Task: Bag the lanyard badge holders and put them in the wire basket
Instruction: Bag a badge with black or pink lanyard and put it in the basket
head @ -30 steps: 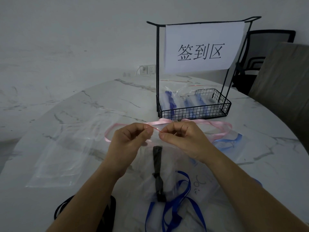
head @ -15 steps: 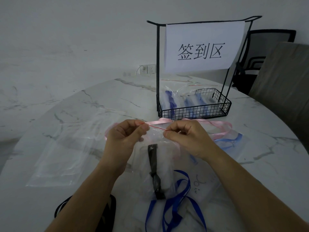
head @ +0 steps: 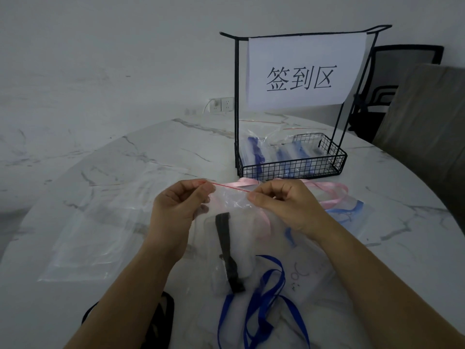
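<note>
I hold a clear zip bag (head: 232, 205) above the table by its red-lined top edge. My left hand (head: 180, 207) pinches the left end of that edge and my right hand (head: 284, 205) pinches the right end. Inside the bag hangs a badge holder with a black lanyard (head: 226, 248). The black wire basket (head: 292, 168) stands just beyond my hands and holds several bagged holders with blue lanyards. A pink lanyard (head: 324, 190) lies between the basket and my hands. A blue lanyard (head: 264, 298) lies near the table's front edge.
Empty clear bags (head: 100, 222) lie flat on the marble table at my left. A paper sign (head: 304, 71) hangs from the basket's tall frame. Another bagged blue lanyard (head: 349, 210) lies at right. A black object (head: 161, 321) sits at the front edge. Chairs (head: 412, 96) stand behind at right.
My hands have moved apart along the bag's red top edge, the left going left and the right going right. The bag with the black lanyard has risen slightly.
</note>
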The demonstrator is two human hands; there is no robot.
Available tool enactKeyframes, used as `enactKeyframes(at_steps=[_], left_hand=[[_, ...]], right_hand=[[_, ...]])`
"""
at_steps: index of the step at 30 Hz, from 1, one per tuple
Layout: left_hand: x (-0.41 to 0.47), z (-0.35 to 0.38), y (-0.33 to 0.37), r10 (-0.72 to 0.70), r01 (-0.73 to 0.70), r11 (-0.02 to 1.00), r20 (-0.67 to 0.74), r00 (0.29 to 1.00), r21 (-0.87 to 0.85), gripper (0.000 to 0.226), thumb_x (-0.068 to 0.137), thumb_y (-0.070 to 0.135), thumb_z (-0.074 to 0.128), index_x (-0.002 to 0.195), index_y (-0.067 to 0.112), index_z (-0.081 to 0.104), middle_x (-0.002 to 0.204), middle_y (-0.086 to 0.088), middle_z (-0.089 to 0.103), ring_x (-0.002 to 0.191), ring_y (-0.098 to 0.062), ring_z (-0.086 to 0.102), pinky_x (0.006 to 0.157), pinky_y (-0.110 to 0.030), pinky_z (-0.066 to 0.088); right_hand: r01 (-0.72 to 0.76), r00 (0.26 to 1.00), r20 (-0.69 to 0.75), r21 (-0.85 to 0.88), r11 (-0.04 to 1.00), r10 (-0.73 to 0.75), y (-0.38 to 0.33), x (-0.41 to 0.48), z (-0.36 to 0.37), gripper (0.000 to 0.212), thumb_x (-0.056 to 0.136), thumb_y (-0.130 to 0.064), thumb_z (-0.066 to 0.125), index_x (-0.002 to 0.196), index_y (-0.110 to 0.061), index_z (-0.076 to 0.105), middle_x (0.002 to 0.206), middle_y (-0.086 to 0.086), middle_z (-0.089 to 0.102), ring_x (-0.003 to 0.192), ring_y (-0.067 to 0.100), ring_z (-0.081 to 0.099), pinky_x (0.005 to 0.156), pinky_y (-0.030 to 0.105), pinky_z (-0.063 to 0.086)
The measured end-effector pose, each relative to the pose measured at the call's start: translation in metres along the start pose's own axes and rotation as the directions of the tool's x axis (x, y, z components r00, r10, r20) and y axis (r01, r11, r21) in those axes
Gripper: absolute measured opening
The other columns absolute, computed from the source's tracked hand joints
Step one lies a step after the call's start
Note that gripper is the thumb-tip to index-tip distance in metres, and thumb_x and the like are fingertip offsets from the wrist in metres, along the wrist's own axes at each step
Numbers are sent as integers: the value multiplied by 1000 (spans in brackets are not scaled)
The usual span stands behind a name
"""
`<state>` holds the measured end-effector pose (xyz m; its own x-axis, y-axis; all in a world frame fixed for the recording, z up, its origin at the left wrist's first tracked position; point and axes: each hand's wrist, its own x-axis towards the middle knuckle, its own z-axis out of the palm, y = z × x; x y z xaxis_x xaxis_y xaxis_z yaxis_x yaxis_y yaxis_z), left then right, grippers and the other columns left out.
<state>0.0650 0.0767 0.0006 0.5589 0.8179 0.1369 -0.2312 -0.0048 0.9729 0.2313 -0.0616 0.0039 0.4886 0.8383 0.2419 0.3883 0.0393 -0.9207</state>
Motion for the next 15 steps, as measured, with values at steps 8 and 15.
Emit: enactKeyframes(at_steps=[8,15], left_hand=[[-3,2,5,-15,16,998,9,1000,-64,14,67,27,77,77,17,78,83,-7,74,71,-14,64,65,-24,56],[-3,2,6,-21,22,993,13,1000,-112,7,68,24,77,74,20,78,82,-5,74,70,-11,64,65,-23,55]], right_hand=[[-42,995,-87,35,999,45,-1,3,-4,23,67,-44,77,81,-25,78,81,-7,77,75,4,69,70,11,52],[-93,985,-134,129,987,111,7,6,-7,32,57,-46,85,73,-19,78,75,-7,76,67,-3,67,63,9,48]])
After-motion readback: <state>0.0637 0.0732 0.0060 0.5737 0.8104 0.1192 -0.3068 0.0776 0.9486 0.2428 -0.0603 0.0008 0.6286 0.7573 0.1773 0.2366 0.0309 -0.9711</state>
